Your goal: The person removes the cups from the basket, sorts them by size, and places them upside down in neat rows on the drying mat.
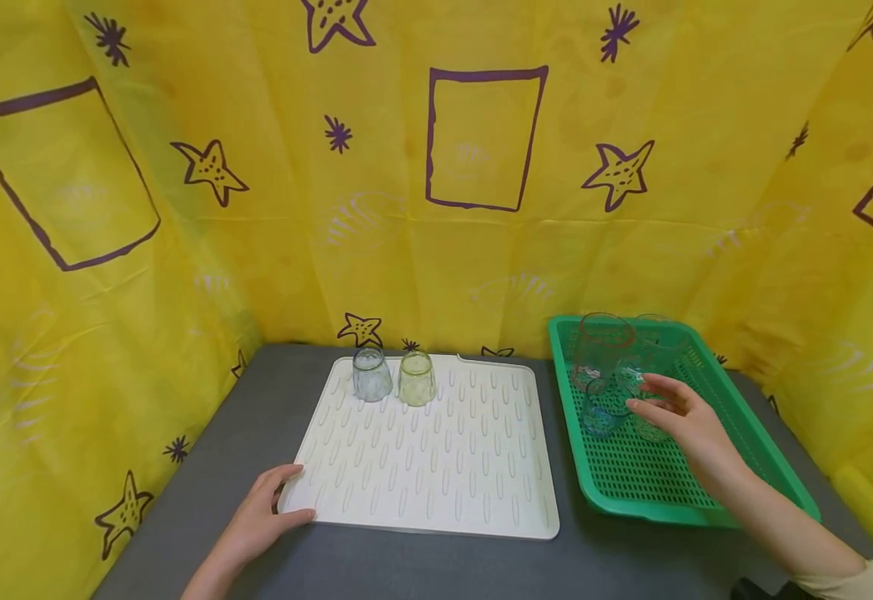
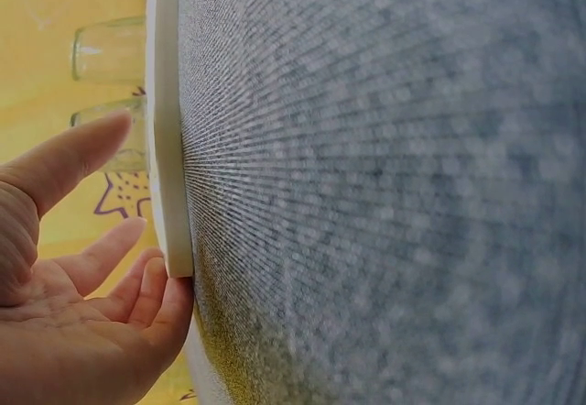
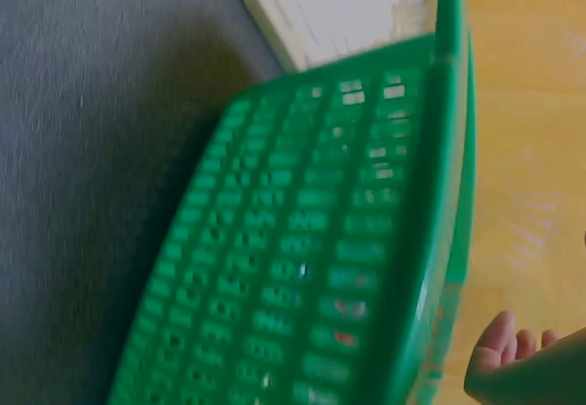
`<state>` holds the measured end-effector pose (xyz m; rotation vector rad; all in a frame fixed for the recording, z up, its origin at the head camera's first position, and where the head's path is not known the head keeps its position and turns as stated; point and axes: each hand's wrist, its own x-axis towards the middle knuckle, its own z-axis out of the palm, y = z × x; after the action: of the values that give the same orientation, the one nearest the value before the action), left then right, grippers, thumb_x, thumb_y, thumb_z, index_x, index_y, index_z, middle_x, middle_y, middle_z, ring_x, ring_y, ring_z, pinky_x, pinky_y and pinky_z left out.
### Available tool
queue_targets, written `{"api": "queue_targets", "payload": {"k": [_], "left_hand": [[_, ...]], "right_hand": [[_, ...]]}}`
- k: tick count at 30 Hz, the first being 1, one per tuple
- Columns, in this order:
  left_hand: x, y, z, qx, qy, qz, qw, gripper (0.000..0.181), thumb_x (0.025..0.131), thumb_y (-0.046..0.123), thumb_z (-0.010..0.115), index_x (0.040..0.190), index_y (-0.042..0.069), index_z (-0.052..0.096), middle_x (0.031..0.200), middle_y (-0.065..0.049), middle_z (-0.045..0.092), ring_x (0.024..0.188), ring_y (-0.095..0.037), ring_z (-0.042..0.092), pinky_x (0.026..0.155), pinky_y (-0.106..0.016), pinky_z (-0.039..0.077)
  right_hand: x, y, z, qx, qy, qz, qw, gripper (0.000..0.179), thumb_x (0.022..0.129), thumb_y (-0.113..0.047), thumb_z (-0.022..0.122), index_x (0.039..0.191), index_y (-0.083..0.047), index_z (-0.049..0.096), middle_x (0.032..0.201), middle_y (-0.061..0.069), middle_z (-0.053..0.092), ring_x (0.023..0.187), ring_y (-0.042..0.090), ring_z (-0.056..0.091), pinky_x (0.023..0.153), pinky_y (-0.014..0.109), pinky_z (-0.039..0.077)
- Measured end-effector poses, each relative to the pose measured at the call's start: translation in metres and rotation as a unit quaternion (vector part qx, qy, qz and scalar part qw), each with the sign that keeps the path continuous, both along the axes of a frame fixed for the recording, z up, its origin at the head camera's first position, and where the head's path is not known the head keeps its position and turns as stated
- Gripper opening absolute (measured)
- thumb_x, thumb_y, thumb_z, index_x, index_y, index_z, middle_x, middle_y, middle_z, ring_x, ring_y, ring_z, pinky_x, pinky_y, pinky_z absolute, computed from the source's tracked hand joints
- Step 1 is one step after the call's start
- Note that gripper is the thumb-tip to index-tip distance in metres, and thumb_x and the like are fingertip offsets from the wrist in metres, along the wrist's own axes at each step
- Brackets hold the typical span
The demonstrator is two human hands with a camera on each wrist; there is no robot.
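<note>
My left hand (image 1: pixel 262 512) rests at the near left corner of a white ribbed drying mat (image 1: pixel 436 458), its thumb and fingers spread along the edge. Near the mat's back edge stand a pale blue-grey glass (image 1: pixel 372 382) and a yellow-green glass (image 1: pixel 417 385), side by side. Over the green basket (image 1: pixel 744 433) hovers my right hand (image 1: pixel 687 417), fingers loosely bent, beside several glasses. Among these are a blue glass (image 1: pixel 604 415), a tall reddish-rimmed glass (image 1: pixel 603 354) and a greenish glass (image 1: pixel 649 428) partly behind the hand. Nothing shows in its grasp in the right wrist view.
The dark grey table (image 1: pixel 376 567) carries the mat and, to its right, the basket with raised sides. A yellow cloth (image 1: pixel 481 275) with purple drawings hangs behind and along both sides. Another tall clear glass (image 1: pixel 664 337) stands at the basket's back.
</note>
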<state>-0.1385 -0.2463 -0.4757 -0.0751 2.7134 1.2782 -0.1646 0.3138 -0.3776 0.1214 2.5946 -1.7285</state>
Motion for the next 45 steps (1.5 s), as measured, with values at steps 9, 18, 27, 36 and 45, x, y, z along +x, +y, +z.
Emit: {"api": "queue_targets", "payload": {"k": [9,18,27,36,45], "left_hand": [[0.000,0.001,0.000,-0.004,0.004,0.000,1.0000,0.071,0.076,0.019,0.084,0.135,-0.003,0.050,0.139,-0.026,0.039,0.116,-0.037,0.050,0.090,-0.046,0.047],[0.000,0.000,-0.001,-0.011,0.010,-0.005,0.9999,0.070,0.077,0.018,0.084,0.134,-0.004,0.050,0.139,-0.027,0.039,0.118,-0.037,0.048,0.091,-0.046,0.046],[0.000,0.000,-0.001,-0.020,0.018,-0.007,0.9996,0.070,0.076,0.020,0.084,0.133,-0.004,0.051,0.138,-0.026,0.041,0.119,-0.037,0.048,0.090,-0.045,0.047],[-0.001,0.000,-0.003,-0.019,0.019,-0.007,0.9996,0.070,0.075,0.018,0.085,0.132,-0.004,0.052,0.138,-0.026,0.041,0.117,-0.036,0.048,0.088,-0.042,0.048],[-0.002,-0.001,-0.004,-0.019,0.021,-0.006,0.9996,0.070,0.075,0.019,0.085,0.132,-0.004,0.052,0.138,-0.026,0.041,0.116,-0.034,0.049,0.086,-0.039,0.048]], "right_hand": [[-0.011,0.025,0.007,0.063,-0.018,0.027,0.9975,0.078,0.096,-0.039,0.062,0.152,-0.002,0.023,0.151,0.025,0.026,0.119,0.029,0.044,0.096,0.048,0.041],[-0.027,0.046,0.021,0.137,-0.037,0.071,0.9873,0.082,0.095,-0.039,0.063,0.150,0.006,0.021,0.150,0.031,0.025,0.122,0.045,0.038,0.092,0.059,0.040],[-0.044,0.065,0.025,0.242,-0.051,0.112,0.9624,0.083,0.093,-0.042,0.064,0.146,0.009,0.027,0.143,0.038,0.029,0.120,0.055,0.040,0.085,0.060,0.045],[-0.060,0.072,0.020,0.285,-0.050,0.130,0.9482,0.084,0.090,-0.038,0.069,0.142,0.015,0.029,0.137,0.043,0.030,0.116,0.058,0.041,0.082,0.059,0.047],[-0.063,0.084,0.004,0.265,-0.072,0.144,0.9508,0.092,0.090,-0.034,0.069,0.142,0.021,0.017,0.135,0.049,0.022,0.117,0.065,0.031,0.086,0.068,0.041]]}}
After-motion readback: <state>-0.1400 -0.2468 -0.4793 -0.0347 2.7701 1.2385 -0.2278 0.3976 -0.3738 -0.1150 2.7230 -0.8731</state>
